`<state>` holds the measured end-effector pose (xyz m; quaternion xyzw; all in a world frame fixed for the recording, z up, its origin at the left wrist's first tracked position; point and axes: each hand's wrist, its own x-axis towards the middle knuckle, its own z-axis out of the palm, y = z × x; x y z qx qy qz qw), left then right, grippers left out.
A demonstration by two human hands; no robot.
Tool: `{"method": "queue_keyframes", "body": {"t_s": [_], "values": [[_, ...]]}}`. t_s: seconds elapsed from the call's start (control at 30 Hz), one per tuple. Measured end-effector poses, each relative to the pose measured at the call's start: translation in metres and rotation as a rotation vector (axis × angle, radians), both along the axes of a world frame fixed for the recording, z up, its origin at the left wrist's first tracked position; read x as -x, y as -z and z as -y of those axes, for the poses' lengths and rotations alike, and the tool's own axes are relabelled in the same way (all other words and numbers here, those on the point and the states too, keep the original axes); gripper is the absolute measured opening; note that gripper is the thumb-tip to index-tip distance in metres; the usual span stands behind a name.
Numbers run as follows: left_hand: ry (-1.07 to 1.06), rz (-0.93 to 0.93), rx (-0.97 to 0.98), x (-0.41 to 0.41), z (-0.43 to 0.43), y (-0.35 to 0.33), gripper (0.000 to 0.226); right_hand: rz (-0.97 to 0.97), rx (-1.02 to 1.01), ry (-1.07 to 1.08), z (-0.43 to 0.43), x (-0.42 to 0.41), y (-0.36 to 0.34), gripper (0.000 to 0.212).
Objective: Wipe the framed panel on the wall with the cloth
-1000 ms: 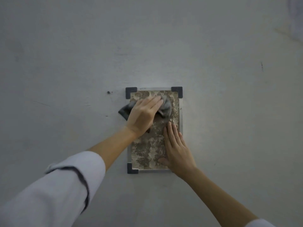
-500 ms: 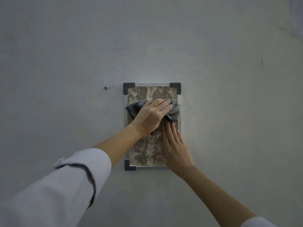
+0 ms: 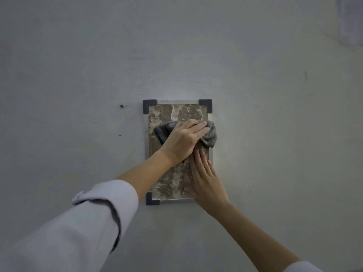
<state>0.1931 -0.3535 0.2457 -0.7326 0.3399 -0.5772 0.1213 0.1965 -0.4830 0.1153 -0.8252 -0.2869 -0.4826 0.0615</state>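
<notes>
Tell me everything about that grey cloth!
The cloth is dark grey, soft and ribbed-looking, bunched into folds. The left hand presses it flat against the upper half of the framed panel on the wall, covering its middle. Its ends poke out both sides of the hand; the right end overlaps the frame's right edge.

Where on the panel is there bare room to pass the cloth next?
Free: the strip between the top frame edge and the cloth, and the lower left, bordered by the left forearm and bottom corner. Crowded: the right side, where left hand and right hand cover the framed panel.
</notes>
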Motion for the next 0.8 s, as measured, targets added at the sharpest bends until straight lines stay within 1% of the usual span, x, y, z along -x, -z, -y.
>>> {"method": "queue_keyframes", "body": {"t_s": [0.1, 0.2, 0.3, 0.37, 0.4, 0.43, 0.5, 0.57, 0.6, 0.63, 0.7, 0.8], "values": [[-0.006, -0.039, 0.003, 0.005, -0.001, 0.017, 0.043, 0.066, -0.012, -0.104, 0.013, 0.001, 0.022, 0.069], [-0.008, -0.07, -0.035, 0.008, -0.007, 0.044, 0.043, 0.12, -0.101, -0.222, 0.029, 0.003, 0.039, 0.055], [0.004, -0.071, -0.079, 0.013, -0.013, 0.064, 0.04, 0.181, -0.162, -0.277, 0.037, 0.012, 0.031, 0.041], [0.01, -0.034, -0.106, 0.015, -0.013, 0.057, 0.036, 0.193, -0.262, -0.302, 0.037, 0.019, 0.014, 0.033], [0.009, -0.008, -0.09, 0.015, -0.01, 0.048, 0.035, 0.19, -0.314, -0.294, 0.038, 0.023, 0.003, 0.032], [-0.004, 0.016, -0.048, 0.015, -0.007, 0.038, 0.035, 0.176, -0.358, -0.293, 0.037, 0.026, -0.009, 0.034], [-0.019, 0.045, 0.05, 0.015, -0.001, 0.021, 0.035, 0.117, -0.426, -0.315, 0.037, 0.028, -0.03, 0.049], [-0.007, 0.043, 0.065, 0.013, 0.0, 0.018, 0.033, 0.049, -0.479, -0.346, 0.035, 0.027, -0.051, 0.067], [0.009, 0.032, 0.051, 0.011, -0.001, 0.023, 0.033, 0.009, -0.482, -0.356, 0.034, 0.023, -0.062, 0.069], [0.025, 0.018, 0.039, 0.009, -0.002, 0.031, 0.033, -0.026, -0.459, -0.361, 0.034, 0.019, -0.074, 0.068], [0.048, -0.001, 0.032, 0.007, -0.004, 0.048, 0.033, -0.1, -0.345, -0.334, 0.034, 0.008, -0.093, 0.065], [0.052, -0.021, 0.028, 0.004, -0.003, 0.073, 0.032, -0.184, -0.151, -0.174, 0.036, -0.001, -0.101, 0.084]]}}
